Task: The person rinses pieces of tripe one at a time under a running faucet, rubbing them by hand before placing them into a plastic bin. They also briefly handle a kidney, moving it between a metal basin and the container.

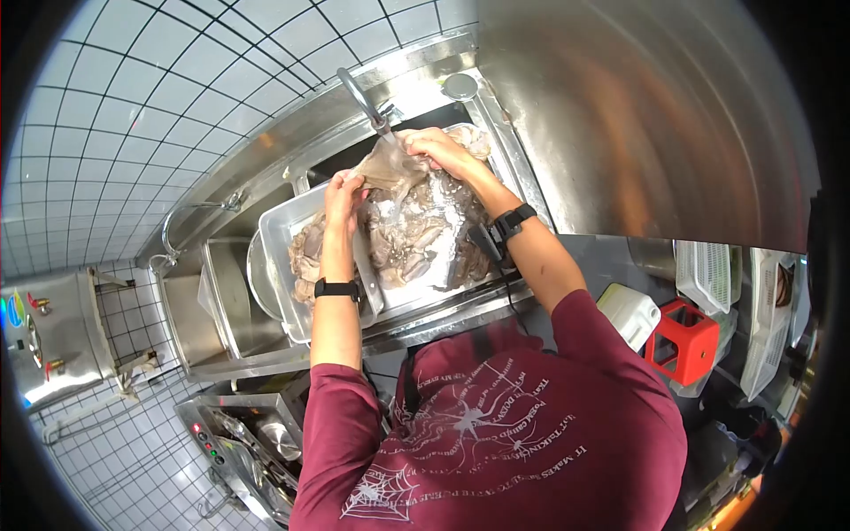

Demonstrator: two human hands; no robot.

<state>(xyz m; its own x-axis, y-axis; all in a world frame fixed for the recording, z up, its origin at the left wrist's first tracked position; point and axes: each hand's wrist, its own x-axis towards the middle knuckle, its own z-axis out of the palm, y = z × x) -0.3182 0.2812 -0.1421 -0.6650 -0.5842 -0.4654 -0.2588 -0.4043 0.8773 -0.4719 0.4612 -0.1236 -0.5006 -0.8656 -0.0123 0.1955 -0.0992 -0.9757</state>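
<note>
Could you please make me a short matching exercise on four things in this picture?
1. Limp grey-brown sheet
2. Whitish rectangular plastic tub
3. Red plastic stool-shaped object
4. Curved silver metal faucet at top centre

A. In the picture's right part
B. Its end close to the held sheet
C. Between the left hand and right hand
D. Beneath the left forearm, holding limp pieces

Pairs: 1-C; 2-D; 3-A; 4-B

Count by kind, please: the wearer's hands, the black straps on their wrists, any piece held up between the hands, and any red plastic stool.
Hands: 2 (left hand, right hand)
Black straps: 2 (left strap, right strap)
Held piece: 1
Red plastic stool: 1
Total: 6
</note>
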